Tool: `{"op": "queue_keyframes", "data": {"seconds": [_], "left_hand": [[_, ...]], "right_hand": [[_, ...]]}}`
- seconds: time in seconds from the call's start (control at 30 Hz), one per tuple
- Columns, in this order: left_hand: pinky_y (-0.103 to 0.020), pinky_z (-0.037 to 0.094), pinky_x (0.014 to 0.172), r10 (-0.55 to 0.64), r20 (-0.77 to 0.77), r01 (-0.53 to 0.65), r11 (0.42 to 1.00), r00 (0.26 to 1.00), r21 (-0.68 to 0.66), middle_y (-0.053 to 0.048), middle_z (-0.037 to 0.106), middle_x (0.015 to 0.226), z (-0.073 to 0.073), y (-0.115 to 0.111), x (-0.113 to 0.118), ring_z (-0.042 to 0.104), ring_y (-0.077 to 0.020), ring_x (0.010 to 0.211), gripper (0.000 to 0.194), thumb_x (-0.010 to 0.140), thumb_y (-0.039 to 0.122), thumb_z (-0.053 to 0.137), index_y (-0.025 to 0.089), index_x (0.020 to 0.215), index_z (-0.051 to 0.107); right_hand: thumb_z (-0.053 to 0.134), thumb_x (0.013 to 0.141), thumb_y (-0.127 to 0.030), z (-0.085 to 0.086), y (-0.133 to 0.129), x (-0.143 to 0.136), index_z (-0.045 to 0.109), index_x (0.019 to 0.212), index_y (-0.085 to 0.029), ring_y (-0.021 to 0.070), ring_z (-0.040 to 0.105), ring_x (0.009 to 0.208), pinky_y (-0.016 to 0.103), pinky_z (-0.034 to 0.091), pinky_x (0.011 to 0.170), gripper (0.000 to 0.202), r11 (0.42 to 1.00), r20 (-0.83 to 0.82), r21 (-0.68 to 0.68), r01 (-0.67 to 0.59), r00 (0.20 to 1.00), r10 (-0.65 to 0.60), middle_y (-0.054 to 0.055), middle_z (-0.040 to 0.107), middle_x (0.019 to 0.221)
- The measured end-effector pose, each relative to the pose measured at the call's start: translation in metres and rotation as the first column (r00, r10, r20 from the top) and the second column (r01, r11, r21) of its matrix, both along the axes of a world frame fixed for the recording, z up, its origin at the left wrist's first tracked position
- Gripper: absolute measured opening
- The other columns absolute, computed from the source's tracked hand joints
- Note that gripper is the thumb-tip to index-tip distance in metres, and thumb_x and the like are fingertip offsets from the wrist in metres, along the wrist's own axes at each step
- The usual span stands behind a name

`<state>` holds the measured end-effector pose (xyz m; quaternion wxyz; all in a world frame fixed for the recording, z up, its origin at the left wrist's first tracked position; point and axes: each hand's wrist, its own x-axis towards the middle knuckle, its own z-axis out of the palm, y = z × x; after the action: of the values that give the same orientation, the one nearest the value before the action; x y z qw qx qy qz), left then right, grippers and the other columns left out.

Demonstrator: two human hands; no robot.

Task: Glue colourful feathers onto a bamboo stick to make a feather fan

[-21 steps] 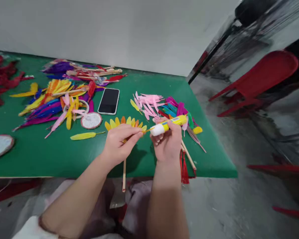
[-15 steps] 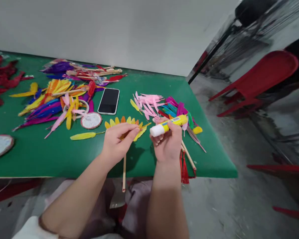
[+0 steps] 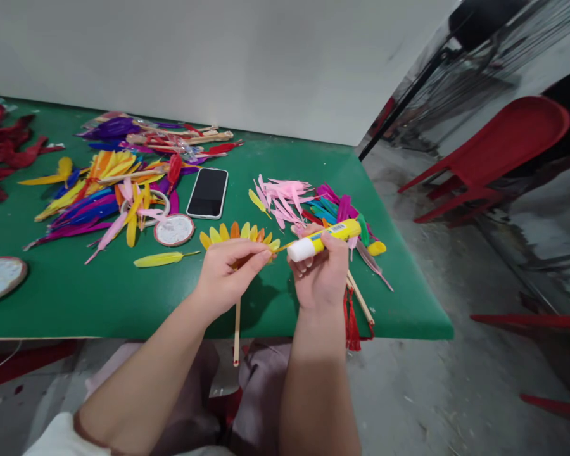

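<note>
My right hand [image 3: 320,272] is wrapped round a yellow glue stick [image 3: 339,233] whose white end [image 3: 301,249] points left. My left hand [image 3: 230,269] pinches a thin yellow feather [image 3: 283,247] near the glue stick's white end; the feather's far part is hidden by my right hand. Under and behind my left hand lies a fan of yellow and orange feathers [image 3: 235,232], with a wooden stick handle [image 3: 237,332] reaching past the table's front edge. One yellow-green feather [image 3: 159,259] lies to the left.
On the green table [image 3: 99,304] lie a phone [image 3: 208,193], round discs [image 3: 173,230], mixed feathers [image 3: 85,202], pink feathers [image 3: 285,193], red fabric [image 3: 9,152] and sticks with red tassels [image 3: 351,323]. A red chair [image 3: 508,142] stands at the right.
My left hand has shifted slightly right, and the feather in it now reaches the glue stick's side. The glue stick has moved slightly right.
</note>
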<state>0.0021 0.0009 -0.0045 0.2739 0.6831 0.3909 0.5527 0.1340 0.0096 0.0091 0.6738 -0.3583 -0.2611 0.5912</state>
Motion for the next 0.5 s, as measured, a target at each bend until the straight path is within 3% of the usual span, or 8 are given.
{"op": "queue_keyframes", "data": {"seconds": [0.5], "left_hand": [[-0.021,0.038,0.048,-0.093,-0.022,0.093,0.996,0.995,-0.008,0.0,0.057,0.056,0.0002,-0.0007,-0.0023,0.049,-0.0076,0.052,0.013,0.077,0.018,0.055,0.015,0.067,0.062]], "right_hand": [[0.049,0.067,-0.033,-0.0029,0.0012,0.0018,0.052,0.061,-0.02,0.0039,0.024,0.031,0.016,0.017,0.03,0.015,1.0,0.046,-0.005,-0.008,0.999,0.008,-0.009,0.026,0.036]]}}
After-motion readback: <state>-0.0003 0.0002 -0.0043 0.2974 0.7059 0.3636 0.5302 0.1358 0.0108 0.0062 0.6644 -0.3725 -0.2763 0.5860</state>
